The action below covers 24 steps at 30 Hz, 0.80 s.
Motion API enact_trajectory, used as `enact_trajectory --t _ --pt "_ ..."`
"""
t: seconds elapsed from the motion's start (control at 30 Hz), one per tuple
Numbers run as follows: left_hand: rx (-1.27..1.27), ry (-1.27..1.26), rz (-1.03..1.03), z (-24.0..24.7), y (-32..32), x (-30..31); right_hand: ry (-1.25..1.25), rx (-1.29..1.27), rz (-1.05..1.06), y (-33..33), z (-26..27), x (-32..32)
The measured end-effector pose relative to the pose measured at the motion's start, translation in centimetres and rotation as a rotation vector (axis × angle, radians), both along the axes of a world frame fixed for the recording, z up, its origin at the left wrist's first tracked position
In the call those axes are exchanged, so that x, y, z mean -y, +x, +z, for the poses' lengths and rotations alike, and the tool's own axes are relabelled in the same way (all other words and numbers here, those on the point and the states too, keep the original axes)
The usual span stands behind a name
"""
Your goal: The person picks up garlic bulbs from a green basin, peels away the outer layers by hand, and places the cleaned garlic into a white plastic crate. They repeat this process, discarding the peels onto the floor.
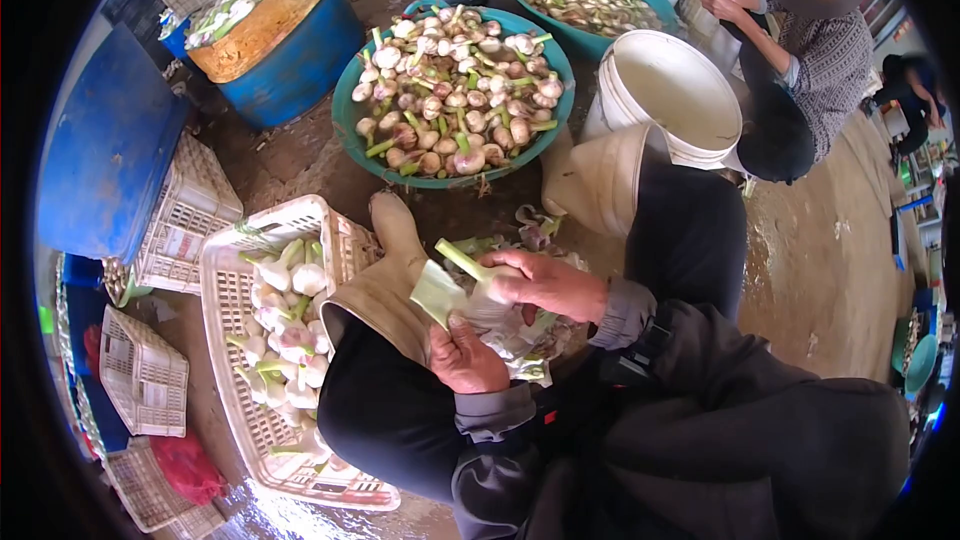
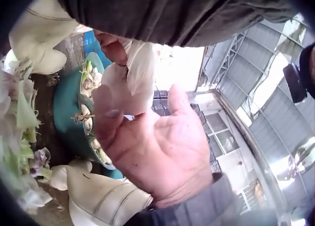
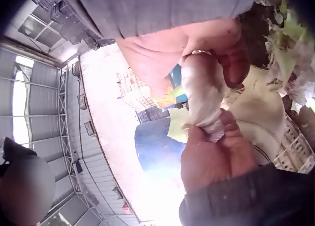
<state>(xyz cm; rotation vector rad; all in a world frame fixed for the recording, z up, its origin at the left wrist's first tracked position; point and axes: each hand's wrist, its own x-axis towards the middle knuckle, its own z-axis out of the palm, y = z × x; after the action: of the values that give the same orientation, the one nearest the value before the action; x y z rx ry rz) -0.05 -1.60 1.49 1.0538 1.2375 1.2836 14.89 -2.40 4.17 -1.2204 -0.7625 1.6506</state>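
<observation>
In the head view the right hand grips a garlic bulb whose green stem points up and left. Below it, the left hand pinches a pale green husk between thumb and fingers. The right wrist view has the right hand round the white bulb, with the left hand pinching papery skin at its lower end. Fingers of the left hand touch the skin in the left wrist view, beside the right hand's palm; the bulb is partly hidden.
Loose peelings lie between the boots. A white crate of garlic stands at left, a teal tub of garlic ahead, a white bucket ahead right. Another person sits at upper right.
</observation>
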Motion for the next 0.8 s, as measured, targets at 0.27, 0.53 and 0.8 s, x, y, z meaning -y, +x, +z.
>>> enact_trajectory --t 0.27,0.53,0.8 --pt "0.34 -0.233 -0.048 -0.7 0.2 -0.2 -0.192 -0.179 -0.091 1.4 -0.4 -0.2" --pt "0.279 -0.38 0.033 -1.6 -0.7 -0.5 -0.012 -0.741 -0.136 3.6 1.2 0.1" --pt "0.237 -0.477 0.317 -1.5 -0.6 -1.2 0.066 -0.959 -0.315 5.7 0.2 -0.6"
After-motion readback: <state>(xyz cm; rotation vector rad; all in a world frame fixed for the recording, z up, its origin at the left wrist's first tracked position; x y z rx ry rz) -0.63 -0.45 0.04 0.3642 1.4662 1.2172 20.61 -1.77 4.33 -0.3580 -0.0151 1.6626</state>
